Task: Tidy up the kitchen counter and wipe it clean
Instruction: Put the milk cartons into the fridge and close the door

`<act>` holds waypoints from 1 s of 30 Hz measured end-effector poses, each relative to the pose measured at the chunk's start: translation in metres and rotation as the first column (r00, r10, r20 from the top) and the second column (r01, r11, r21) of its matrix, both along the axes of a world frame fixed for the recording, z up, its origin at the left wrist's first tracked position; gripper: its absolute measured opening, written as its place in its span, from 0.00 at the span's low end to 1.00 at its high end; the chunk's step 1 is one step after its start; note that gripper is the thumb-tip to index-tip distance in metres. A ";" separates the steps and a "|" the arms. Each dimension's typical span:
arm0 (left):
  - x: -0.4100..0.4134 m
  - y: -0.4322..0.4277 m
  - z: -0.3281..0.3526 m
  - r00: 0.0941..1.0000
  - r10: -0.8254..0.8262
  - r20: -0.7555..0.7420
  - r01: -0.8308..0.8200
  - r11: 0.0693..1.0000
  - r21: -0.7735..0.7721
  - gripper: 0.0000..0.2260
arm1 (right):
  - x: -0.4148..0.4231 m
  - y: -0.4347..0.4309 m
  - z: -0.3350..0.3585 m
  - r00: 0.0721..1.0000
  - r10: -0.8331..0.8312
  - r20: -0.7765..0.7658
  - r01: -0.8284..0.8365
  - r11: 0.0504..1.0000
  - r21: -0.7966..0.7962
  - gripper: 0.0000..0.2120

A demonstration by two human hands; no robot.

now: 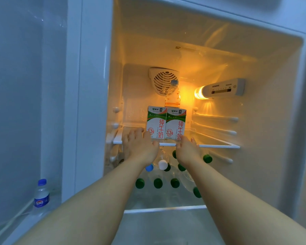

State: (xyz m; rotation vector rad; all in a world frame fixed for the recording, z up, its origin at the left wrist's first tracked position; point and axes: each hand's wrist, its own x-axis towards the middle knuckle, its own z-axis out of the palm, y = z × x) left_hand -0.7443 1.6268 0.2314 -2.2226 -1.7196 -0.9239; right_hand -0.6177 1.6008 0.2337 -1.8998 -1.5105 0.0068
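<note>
Two white, green and red milk cartons stand side by side on the fridge's upper glass shelf (215, 141): the left carton (155, 122) and the right carton (175, 123). My left hand (140, 145) reaches in with straight fingers at the left carton's lower left edge, touching it. My right hand (187, 149) sits just under the right carton's bottom right corner, fingers relaxed and touching it. Neither hand grips a carton.
A clear bottle (173, 96) stands behind the cartons, before a fan grille (162, 82). Several green-capped bottles (157, 183) lie on the shelf below. A lamp and control panel (223, 89) sit on the right wall. A blue-capped water bottle (41, 195) stands in the open door at left.
</note>
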 end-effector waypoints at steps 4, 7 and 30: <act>-0.008 -0.020 -0.012 0.996 -0.074 -0.052 0.071 0.996 -0.062 0.22 | -0.005 -0.020 -0.006 0.996 0.032 0.078 -0.029 0.999 -0.034 0.21; -0.014 -0.044 -0.015 0.995 -0.076 -0.060 0.072 0.996 -0.057 0.22 | -0.010 -0.036 -0.008 0.990 -0.002 0.144 0.017 0.994 -0.108 0.25; -0.084 -0.237 -0.026 0.979 -0.156 0.134 0.169 0.981 -0.097 0.10 | -0.088 -0.236 -0.036 0.997 -0.035 -0.072 0.032 0.999 -0.042 0.13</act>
